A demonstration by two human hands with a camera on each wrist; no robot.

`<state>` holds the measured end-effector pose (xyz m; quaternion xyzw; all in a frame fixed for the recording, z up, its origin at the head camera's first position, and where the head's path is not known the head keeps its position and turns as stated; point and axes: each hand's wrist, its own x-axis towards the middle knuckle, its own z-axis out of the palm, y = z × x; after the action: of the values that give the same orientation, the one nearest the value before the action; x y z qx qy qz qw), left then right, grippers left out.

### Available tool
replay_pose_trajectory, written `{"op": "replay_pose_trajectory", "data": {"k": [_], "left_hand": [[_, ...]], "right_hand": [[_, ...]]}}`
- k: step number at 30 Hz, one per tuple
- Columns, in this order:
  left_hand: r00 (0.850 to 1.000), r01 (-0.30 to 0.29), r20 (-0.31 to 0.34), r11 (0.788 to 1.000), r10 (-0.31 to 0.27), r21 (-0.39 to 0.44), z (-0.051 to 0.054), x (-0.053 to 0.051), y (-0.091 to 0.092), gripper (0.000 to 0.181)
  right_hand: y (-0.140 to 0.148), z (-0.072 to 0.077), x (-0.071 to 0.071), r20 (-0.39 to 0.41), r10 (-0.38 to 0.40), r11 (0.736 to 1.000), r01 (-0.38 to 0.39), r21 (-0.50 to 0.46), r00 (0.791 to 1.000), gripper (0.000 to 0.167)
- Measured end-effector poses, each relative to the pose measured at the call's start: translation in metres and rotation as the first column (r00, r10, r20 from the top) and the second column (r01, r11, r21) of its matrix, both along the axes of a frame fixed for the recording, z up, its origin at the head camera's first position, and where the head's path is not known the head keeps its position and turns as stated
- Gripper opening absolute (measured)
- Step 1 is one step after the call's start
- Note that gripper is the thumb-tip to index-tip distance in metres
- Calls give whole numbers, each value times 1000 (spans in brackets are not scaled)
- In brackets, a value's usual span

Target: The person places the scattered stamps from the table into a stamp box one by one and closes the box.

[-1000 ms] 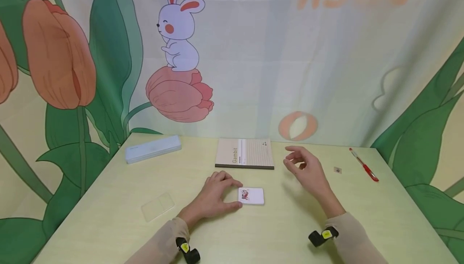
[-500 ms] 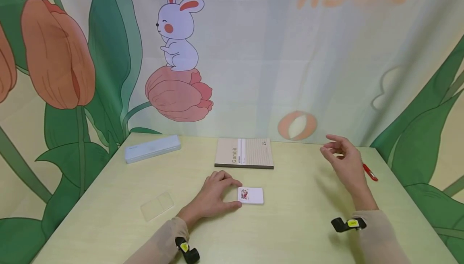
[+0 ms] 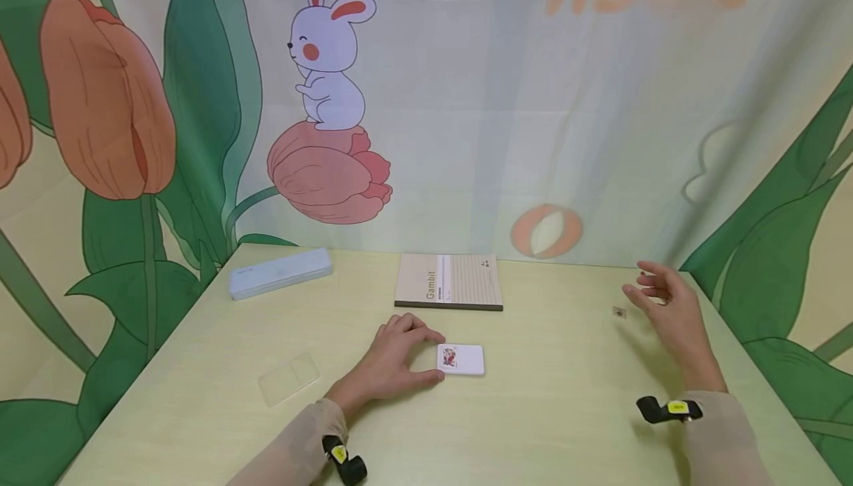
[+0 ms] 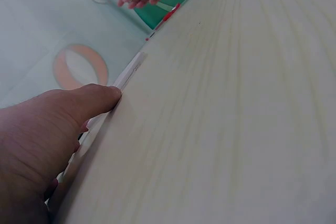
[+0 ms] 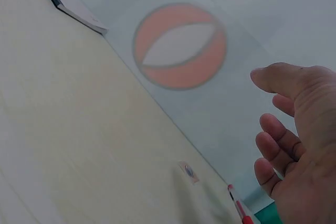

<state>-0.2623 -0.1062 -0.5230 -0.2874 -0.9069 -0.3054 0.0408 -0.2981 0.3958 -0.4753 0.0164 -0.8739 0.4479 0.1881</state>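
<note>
A small white card stack (image 3: 469, 360) with a red figure printed at its left end lies at the middle of the table. Thumb and index finger of my left hand (image 3: 393, 361) touch its left corners, one at each side. Above the table at the right, my right hand (image 3: 678, 315) hovers with loosely bent fingers and nothing between them. It covers most of the red pen (image 5: 240, 206), whose near part shows in the right wrist view. Just left of that hand a tiny square piece (image 3: 619, 313) lies on the table.
A notebook (image 3: 449, 281) lies at the back middle, a pale blue case (image 3: 281, 273) at the back left. Left of my left hand is a clear flat plastic piece (image 3: 289, 380). A printed curtain (image 3: 453, 101) hangs behind the table.
My right hand has moved to the right, past the tiny square piece and over the pen. My left hand and the card stack have stayed in place.
</note>
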Motion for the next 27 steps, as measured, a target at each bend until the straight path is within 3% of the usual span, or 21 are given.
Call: {"op": "replay_pose_trajectory", "data": {"k": [6,13,17,23,27], "left_hand": [[1000,3,-8,1000,-3,4,0,0,1,53],[1000,7,-19,1000,-7,3,0,-3,2,52],[1000,5,-13,1000,-5,-4,0,-3,2,53],[1000,3,1,1000,-3,-8,1,0,0,52],[1000,5,-8,1000,-5,-6,-1,0,-1,53]], "right_hand": [[11,-14,1,123,21,1000,-24,18,992,76],[18,-29,-8,224,10,985,-48,167,974,77],[20,-39,-8,229,1,967,-60,249,973,67],[18,-48,-7,172,30,939,-87,333,985,52],[15,-51,-9,115,-1,941,-38,335,993,43]]}}
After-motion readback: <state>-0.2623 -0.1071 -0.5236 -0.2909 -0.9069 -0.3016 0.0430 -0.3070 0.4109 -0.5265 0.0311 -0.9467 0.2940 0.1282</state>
